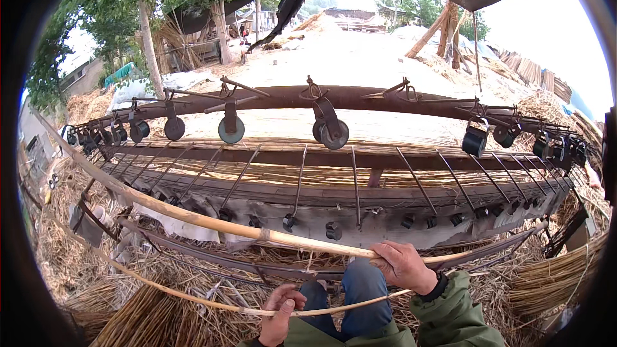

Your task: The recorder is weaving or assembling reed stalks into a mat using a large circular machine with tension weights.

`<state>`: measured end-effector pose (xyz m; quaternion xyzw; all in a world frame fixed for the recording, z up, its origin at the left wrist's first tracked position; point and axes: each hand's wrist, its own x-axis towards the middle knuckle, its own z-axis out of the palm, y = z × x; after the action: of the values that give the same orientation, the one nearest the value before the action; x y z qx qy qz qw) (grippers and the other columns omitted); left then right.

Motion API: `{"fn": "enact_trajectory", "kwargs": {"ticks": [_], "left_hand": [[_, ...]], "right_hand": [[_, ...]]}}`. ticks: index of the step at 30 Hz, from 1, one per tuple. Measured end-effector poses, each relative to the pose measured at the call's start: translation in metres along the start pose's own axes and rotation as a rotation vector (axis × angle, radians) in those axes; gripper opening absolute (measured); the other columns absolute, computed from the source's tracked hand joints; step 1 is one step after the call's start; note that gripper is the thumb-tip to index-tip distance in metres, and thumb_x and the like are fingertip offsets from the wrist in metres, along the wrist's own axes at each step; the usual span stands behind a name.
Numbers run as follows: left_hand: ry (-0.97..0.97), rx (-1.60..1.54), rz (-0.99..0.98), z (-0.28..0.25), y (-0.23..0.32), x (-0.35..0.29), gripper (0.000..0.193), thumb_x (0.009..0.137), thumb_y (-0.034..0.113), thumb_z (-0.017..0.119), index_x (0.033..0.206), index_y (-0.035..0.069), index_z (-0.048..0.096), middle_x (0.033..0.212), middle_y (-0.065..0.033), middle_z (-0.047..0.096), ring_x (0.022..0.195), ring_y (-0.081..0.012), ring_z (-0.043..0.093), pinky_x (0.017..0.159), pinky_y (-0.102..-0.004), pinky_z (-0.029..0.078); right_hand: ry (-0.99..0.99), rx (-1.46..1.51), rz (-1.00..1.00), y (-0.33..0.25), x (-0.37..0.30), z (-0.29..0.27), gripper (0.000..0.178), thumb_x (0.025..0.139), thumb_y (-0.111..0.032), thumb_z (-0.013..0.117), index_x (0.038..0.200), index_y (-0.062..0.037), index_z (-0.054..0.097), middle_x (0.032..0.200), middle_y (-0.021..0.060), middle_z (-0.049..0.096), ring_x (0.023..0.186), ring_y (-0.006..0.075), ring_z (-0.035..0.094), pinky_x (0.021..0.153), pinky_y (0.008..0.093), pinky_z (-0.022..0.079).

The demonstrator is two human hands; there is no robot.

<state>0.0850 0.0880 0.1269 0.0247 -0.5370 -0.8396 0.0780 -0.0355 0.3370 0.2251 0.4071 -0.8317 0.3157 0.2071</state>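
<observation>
A long, thick pale reed stalk (193, 216) runs across from the upper left toward the right, in front of a metal frame. My right hand (403, 267) is closed around it near its right part, above my knees. Lower and closer to me, a thinner reed stalk (186, 298) bows across my lap. It passes through my left hand (281, 311), whose thumb and curled fingers close on it. This thinner stalk goes out of sight by my right sleeve (450, 311).
A rusty beam (276, 97) carries hanging spools (331, 132). Thin metal rods (355, 186) slope below, with small dark weights (333, 231) under them. Reeds (283, 173) lie beyond. Reed bundles stand at lower left (144, 321) and right (559, 276), amid loose straw.
</observation>
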Motion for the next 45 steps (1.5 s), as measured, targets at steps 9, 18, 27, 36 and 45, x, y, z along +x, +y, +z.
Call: {"fn": "enact_trajectory", "kwargs": {"ticks": [9,18,27,36,45], "left_hand": [[0.100,-0.481,0.034,-0.007,0.000,0.057,0.013,0.088,0.014,0.053,0.098,0.005,0.050,0.091,-0.0133,0.061,0.067,-0.0167,0.057,0.057,-0.0280,0.047],[0.440,-0.256,0.252,-0.122,0.087,0.079,0.022,0.092,0.026,0.048,0.102,0.006,0.045,0.083,-0.0097,0.060,0.052,-0.0095,0.048,0.046,-0.0224,0.039],[0.481,-0.168,0.364,-0.148,0.101,0.093,0.021,0.094,0.021,0.042,0.105,0.004,0.045,0.081,-0.0098,0.058,0.053,-0.0084,0.047,0.049,-0.0219,0.042],[0.144,-0.131,0.394,-0.075,0.113,0.069,0.039,0.094,0.027,0.042,0.122,0.001,0.036,0.101,-0.0129,0.059,0.063,-0.0115,0.057,0.056,-0.0234,0.048],[0.744,-0.062,0.718,-0.035,0.119,0.019,0.027,0.097,0.028,0.031,0.075,0.013,0.036,0.047,0.0046,0.022,0.037,-0.0029,0.019,0.032,-0.0162,0.015]], "right_hand": [[-0.256,-0.159,-0.022,-0.006,-0.019,0.045,0.035,0.064,-0.015,0.068,0.096,-0.0074,0.057,0.076,0.0069,0.056,0.064,0.0258,0.057,0.055,0.0358,0.045],[-0.421,-0.027,0.087,0.015,-0.012,0.044,0.024,0.077,-0.012,0.060,0.098,-0.0014,0.057,0.087,0.0170,0.059,0.078,0.0357,0.057,0.066,0.0400,0.046],[-0.486,0.240,0.115,-0.029,0.049,0.100,0.018,0.077,-0.010,0.060,0.090,0.0014,0.057,0.070,0.0177,0.057,0.062,0.0322,0.057,0.056,0.0362,0.044],[-0.203,0.263,0.123,-0.021,0.037,0.112,0.022,0.077,-0.018,0.064,0.091,-0.0028,0.057,0.068,0.0139,0.056,0.056,0.0305,0.055,0.051,0.0353,0.042],[0.564,0.442,0.214,-0.005,0.036,0.058,0.026,0.092,-0.025,0.049,0.092,0.0009,0.052,0.062,0.0035,0.048,0.051,0.0105,0.042,0.047,0.0248,0.035]]}}
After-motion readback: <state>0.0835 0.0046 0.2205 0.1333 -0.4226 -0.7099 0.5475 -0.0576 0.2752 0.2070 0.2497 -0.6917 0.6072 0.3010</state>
